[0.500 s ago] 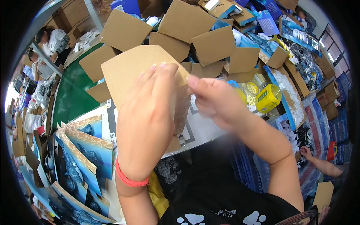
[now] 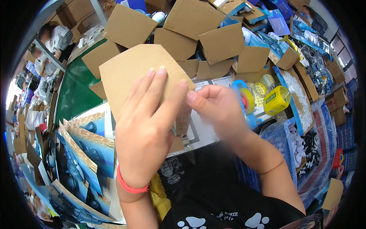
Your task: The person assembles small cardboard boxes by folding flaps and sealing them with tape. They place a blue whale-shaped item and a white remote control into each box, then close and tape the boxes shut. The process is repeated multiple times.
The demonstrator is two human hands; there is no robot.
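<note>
Brown cardboard: before the wearer, above the table (image 2: 207, 135).
Left hand (image 2: 143, 118): fingers spread flat across it, forefinger newly at its edge, apparently steadying; thumb hidden, grip cannot be told.
Right hand (image 2: 217, 105): lower now, pinched; contents unclear.
Tape dispenser (image 2: 248, 100): newly uncovered.

Landmark: tan cardboard panel (image 2: 122, 70), 1. On it: left hand (image 2: 144, 128), 1. By its right edge: right hand (image 2: 215, 105), 1. Right of it: blue tape dispenser (image 2: 250, 117), 1; yellow-labelled bottle (image 2: 276, 100), 1. Beyond it: brown cardboard flaps (image 2: 223, 42), at least 6, overlapping. Left of it, nearer: blue-printed cards (image 2: 106, 157), at least 3. Far left beyond it: people (image 2: 59, 39), 2.
</note>
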